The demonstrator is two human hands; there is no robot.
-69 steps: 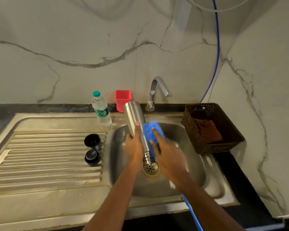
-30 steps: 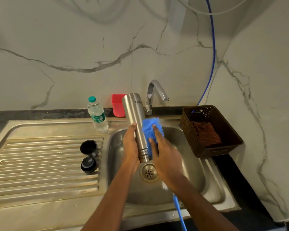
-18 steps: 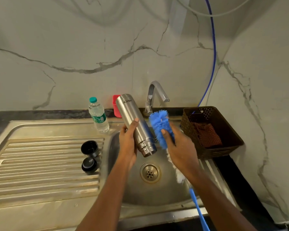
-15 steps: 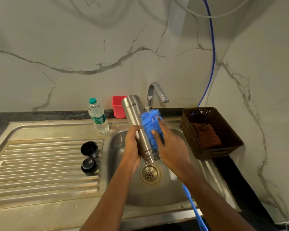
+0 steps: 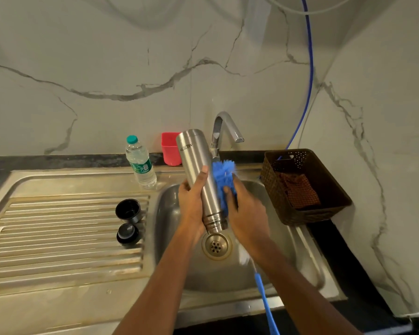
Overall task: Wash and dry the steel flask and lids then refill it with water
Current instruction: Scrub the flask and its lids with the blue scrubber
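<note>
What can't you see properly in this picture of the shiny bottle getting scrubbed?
All from the head view:
- Inside of the steel flask: its mouth points down toward the drain, away from the camera.
- Handle of the blue brush: the right hand covers its middle, blur smears it below the wrist, and the bottom edge cuts off its end.
- Lettering on the flask: too small to read.
</note>
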